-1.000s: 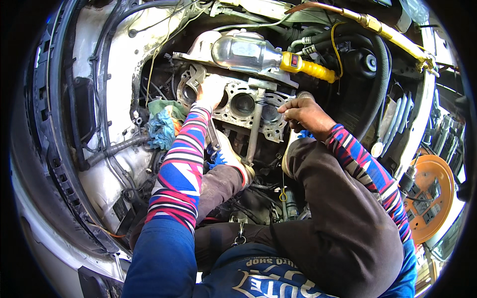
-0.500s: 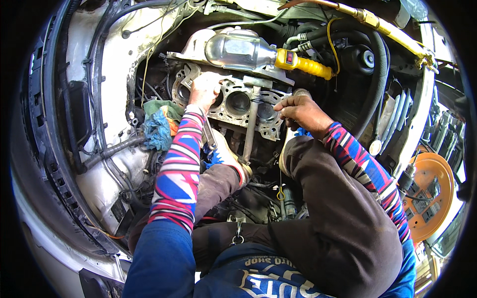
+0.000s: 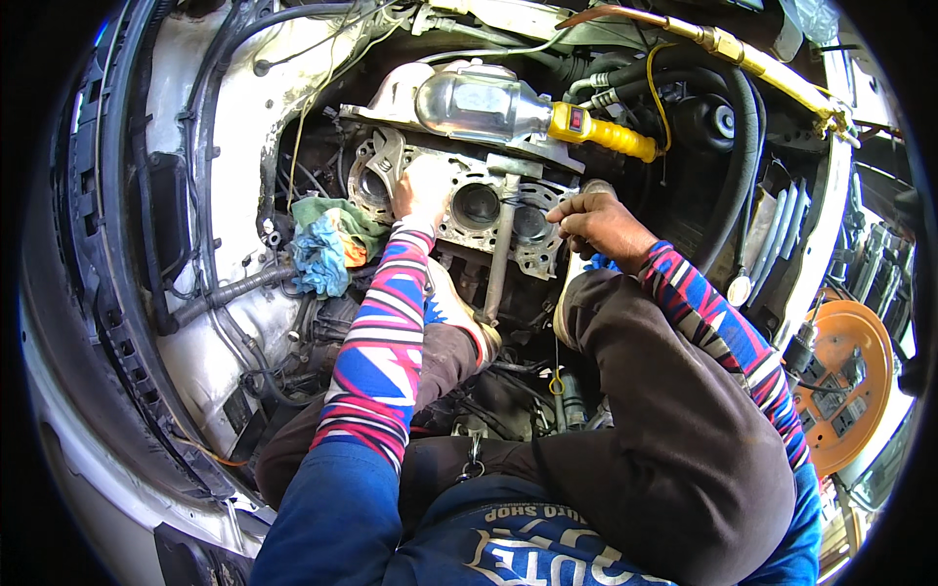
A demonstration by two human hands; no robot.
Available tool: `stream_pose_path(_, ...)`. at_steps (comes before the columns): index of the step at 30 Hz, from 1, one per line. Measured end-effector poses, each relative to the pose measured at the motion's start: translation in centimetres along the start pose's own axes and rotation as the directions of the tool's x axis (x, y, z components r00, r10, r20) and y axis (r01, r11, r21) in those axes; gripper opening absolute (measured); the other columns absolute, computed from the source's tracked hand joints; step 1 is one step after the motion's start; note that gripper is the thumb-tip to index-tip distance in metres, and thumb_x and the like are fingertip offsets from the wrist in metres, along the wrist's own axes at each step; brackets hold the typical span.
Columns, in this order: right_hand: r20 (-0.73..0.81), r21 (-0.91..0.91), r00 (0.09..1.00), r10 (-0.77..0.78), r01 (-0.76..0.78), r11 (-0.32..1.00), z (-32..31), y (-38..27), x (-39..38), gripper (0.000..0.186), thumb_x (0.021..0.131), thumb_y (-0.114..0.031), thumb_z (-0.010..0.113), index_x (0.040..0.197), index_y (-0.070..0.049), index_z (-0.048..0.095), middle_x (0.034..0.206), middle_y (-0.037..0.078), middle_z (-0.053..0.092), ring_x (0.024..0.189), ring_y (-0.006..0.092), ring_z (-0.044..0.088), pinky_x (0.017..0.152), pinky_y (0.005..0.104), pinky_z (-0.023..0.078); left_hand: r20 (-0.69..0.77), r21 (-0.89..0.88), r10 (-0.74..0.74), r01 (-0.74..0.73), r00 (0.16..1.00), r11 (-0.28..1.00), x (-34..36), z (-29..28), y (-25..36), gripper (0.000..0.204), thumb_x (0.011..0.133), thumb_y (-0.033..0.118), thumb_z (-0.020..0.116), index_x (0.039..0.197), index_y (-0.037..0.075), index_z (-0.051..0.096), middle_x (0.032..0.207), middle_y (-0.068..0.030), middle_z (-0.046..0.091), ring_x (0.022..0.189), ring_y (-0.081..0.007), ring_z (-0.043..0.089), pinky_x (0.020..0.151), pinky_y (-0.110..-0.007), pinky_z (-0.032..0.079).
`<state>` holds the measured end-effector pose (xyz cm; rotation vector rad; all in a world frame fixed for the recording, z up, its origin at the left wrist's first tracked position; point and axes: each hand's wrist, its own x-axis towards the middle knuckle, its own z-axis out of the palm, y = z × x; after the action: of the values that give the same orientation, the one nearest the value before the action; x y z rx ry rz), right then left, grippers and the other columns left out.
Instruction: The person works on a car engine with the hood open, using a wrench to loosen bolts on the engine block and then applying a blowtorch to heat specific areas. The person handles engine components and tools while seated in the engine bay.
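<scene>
My left hand [image 3: 424, 191] is closed over the left part of a bare engine block [image 3: 451, 232], partly washed out by glare. A wrench [image 3: 389, 152] shows its jaw end just beyond the fist, which appears wrapped round its handle. My right hand [image 3: 608, 229] is at the block's right end, fingers curled and the index fingertip near the thumb beside the rightmost cylinder [image 3: 531, 226]. Anything pinched there is too small to make out. Between the hands a hammer [image 3: 498, 256] lies across the block, handle toward me. An open cylinder [image 3: 476, 206] shows left of it.
A caged work lamp [image 3: 479, 103] with a yellow handle [image 3: 625, 141] lies behind the block. Blue and green rags [image 3: 322, 256] sit at the left. My shoes rest close to the block's near side. Hoses [image 3: 747, 186] run at the right, beside an orange cord reel [image 3: 848, 386].
The view has shifted slightly, moving the block a little rightward in the picture. My left hand has moved slightly right and nearer me along the block. My right hand has hardly moved.
</scene>
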<state>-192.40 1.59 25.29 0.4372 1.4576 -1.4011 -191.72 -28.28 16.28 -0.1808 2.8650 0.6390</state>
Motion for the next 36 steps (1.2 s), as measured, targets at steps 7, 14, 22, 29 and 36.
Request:
stream_pose_path(7,0.008,-0.008,1.0,0.013,-0.013,1.0,0.0,0.1,0.2,0.023,0.085,-0.005,0.061,0.107,0.0,0.069,0.081,0.006,0.064,0.057,0.0125,0.059,0.051,0.0251,0.048,-0.052,-0.317,-0.276,0.246,0.96,0.916,0.1,0.5,3.5,0.028,0.081,0.028,0.072,0.095,0.004,0.07,0.093,-0.016,0.072,0.085,-0.0322,0.07,0.081,-0.039,0.055)
stream_pose_path(14,0.056,0.066,0.998,0.039,-0.042,0.997,0.4,-0.3,-0.2,0.026,0.092,-0.016,0.065,0.113,-0.001,0.066,0.085,0.005,0.064,0.06,0.012,0.06,0.053,0.0258,0.051,0.126,-0.786,-0.272,0.264,0.954,0.559,-3.3,-1.1,7.4,0.013,0.085,0.012,0.069,0.089,0.0,0.071,0.077,-0.0054,0.071,0.069,-0.0122,0.063,0.066,-0.03,0.051)
stream_pose_path(22,0.14,0.138,0.99,-0.029,0.009,0.99,0.2,-0.3,-0.5,0.027,0.098,-0.024,0.061,0.111,-0.001,0.067,0.087,0.004,0.066,0.063,0.0097,0.061,0.055,0.0249,0.052,0.618,-0.785,0.045,0.619,0.785,-0.02,-8.0,-2.6,12.8,0.022,0.091,0.01,0.062,0.111,0.001,0.068,0.067,0.0067,0.051,0.05,-0.0008,0.039,0.043,-0.018,0.03)
stream_pose_path(29,-0.056,0.033,0.996,-0.076,0.077,0.996,0.2,-0.4,-0.4,0.023,0.093,-0.019,0.065,0.103,0.001,0.07,0.081,0.004,0.065,0.055,0.0098,0.059,0.052,0.0235,0.049,-0.119,-0.432,-0.332,0.252,0.936,0.866,-4.6,2.1,8.6,0.023,0.087,0.016,0.067,0.106,0.006,0.073,0.094,-0.0118,0.074,0.084,-0.0246,0.071,0.077,-0.033,0.054)
stream_pose_path(36,-0.036,-0.028,0.999,0.004,-0.005,1.0,0.5,-0.9,-0.7,0.023,0.091,-0.02,0.068,0.1,0.001,0.068,0.08,0.004,0.065,0.057,0.0097,0.06,0.053,0.0227,0.048,-0.153,-0.239,-0.311,0.27,0.938,0.933,-4.3,3.2,9.2,0.016,0.081,0.017,0.067,0.095,0.011,0.071,0.09,-0.0146,0.071,0.084,-0.0358,0.069,0.075,-0.043,0.054)
